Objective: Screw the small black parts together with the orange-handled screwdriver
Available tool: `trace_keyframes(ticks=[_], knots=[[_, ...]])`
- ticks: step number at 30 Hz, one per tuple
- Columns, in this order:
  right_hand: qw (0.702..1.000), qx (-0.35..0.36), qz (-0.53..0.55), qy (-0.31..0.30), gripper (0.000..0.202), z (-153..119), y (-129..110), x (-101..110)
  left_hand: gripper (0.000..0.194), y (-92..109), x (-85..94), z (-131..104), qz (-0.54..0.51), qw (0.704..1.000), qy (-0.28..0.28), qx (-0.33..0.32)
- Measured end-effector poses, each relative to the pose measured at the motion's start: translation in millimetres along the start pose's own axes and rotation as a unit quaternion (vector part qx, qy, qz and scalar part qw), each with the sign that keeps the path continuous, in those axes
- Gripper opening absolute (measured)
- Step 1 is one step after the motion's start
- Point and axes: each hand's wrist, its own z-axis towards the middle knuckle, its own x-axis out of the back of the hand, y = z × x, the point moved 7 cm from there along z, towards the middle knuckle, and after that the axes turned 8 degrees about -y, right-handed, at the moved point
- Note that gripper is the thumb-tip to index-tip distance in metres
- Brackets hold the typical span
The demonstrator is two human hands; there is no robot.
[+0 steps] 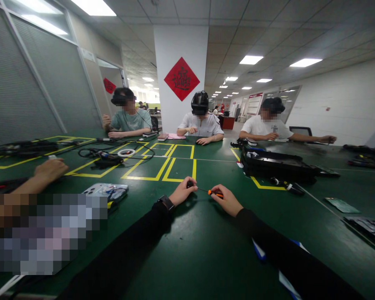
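My right hand (226, 201) is closed round the handle of an orange and black screwdriver (217, 194). Its thin shaft points left, to my left hand (181, 192). Between the thumb and fingers of that hand is a small dark piece (190, 183), too small to name. The shaft's tip reaches this piece or ends just beside it; I cannot tell which. Both hands are just above the green table (187, 233), in front of the yellow tape rectangles.
A large black tray-like housing (278, 164) lies to the right, near a circuit board (342, 205). Cables and a white ring (126, 153) lie left, beyond a silvery parts bag (106, 191). A co-worker's hand (51, 168) reaches in from the left; several people sit opposite.
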Motion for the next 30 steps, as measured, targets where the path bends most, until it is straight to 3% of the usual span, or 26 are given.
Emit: trace_keyframes(ticks=[6,9,21,26,30], knots=[[0.997,0.015,-0.079,0.005,0.019,0.5,-3.4,3.8,0.021,-2.6,-0.9,-0.1,-0.002,1.0,-0.005,0.004],[0.997,0.017,-0.08,0.008,0.012,-1.4,-3.2,4.0,0.022,-4.0,0.0,-0.7,-0.003,1.0,0.001,0.011],[0.996,-0.001,-0.084,0.004,0.023,-0.5,0.2,1.9,0.022,-2.6,-0.7,0.0,-0.002,1.0,0.001,0.006],[0.994,0.014,-0.106,0.011,0.01,-1.4,-1.2,3.3,0.021,-2.8,-0.4,-0.2,-0.003,1.0,0.002,0.0],[0.995,0.009,-0.096,0.011,0.016,-3.7,-2.2,3.5,0.021,-3.8,-0.2,0.0,0.0,1.0,0.003,0.0]])
